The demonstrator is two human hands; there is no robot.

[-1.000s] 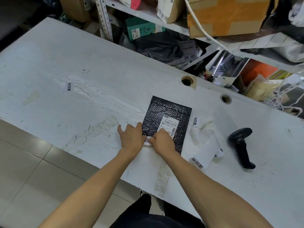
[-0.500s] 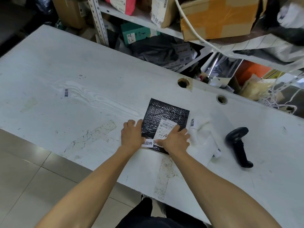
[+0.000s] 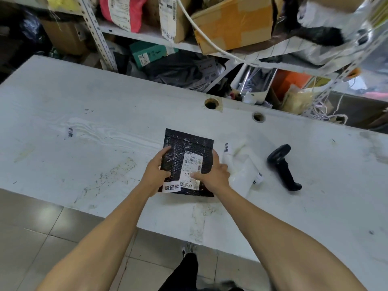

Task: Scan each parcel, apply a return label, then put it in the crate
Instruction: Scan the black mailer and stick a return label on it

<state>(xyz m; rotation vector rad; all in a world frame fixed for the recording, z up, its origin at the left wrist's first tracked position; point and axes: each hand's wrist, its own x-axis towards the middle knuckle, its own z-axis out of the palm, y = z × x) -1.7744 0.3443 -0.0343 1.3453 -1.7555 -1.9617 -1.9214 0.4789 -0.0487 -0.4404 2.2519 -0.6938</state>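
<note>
Black bubble-wrap parcel (image 3: 187, 152) lies on the white tabletop (image 3: 105, 114), gripped at its edges by the left hand (image 3: 155, 172) and right hand (image 3: 214, 173), a return label (image 3: 171, 187) stuck at its near corner, the scanner (image 3: 283, 165) well apart to the right.

Left hand (image 3: 155, 175) covers the parcel's (image 3: 189, 148) left edge; right hand (image 3: 212, 175) hides its right edge and part of the shipping label (image 3: 192, 162), whose print is too small to read. Bench (image 3: 84, 101) cut off at left and right frame edges. Shelf (image 3: 147, 36) items cropped at top. Label strip (image 3: 247, 175) text partly hidden.
</note>
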